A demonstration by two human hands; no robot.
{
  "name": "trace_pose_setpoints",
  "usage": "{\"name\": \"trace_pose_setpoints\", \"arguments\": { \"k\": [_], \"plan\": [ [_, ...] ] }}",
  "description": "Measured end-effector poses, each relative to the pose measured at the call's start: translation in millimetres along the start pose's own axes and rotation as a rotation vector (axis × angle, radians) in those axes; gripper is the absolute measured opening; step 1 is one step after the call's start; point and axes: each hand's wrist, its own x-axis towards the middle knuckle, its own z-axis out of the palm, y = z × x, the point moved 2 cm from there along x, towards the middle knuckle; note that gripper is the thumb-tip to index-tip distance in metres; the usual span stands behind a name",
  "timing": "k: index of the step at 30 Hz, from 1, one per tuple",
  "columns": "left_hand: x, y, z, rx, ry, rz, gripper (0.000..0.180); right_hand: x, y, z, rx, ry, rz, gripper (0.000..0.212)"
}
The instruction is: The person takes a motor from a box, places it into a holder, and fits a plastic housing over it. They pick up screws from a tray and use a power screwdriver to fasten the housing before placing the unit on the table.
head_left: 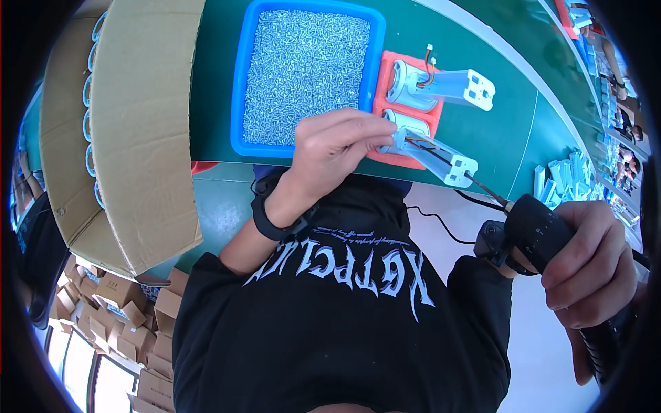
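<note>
My left hand [337,141] has its thumb and fingers pinched together at the round base of a white plastic housing [441,160]; anything between the fingertips is hidden. This housing lies in a coral-red padded holder [406,160], its square end tilted toward me. My right hand [589,265] is wrapped round a black electric screwdriver [540,230]. The long bit [485,187] passes through the housing's square end and along its inside toward my left fingers. A second white housing [451,87] sits in the holder beyond, with thin wires and a small connector [429,48] sticking up.
Left of the holder stands a blue tray [240,89] full of small silver screws [306,76]. A large open cardboard box [148,103] borders the green table [506,131]. White parts [564,179] are piled at the right. Cardboard boxes [120,292] cover the floor at lower left.
</note>
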Motion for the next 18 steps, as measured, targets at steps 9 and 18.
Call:
{"name": "trace_pose_setpoints", "arguments": {
  "k": [9,18],
  "plan": [
    [-0.5,-4.5,9.3,0.024,-0.098,-0.014,0.018,0.0,8.9,0.6,-0.017,-0.027,0.067,0.017],
    [-2.9,-8.9,23.4,-0.174,-0.061,-0.186,0.020,4.3,15.1,16.3,-0.051,0.176,0.055,0.028]
  ]
}}
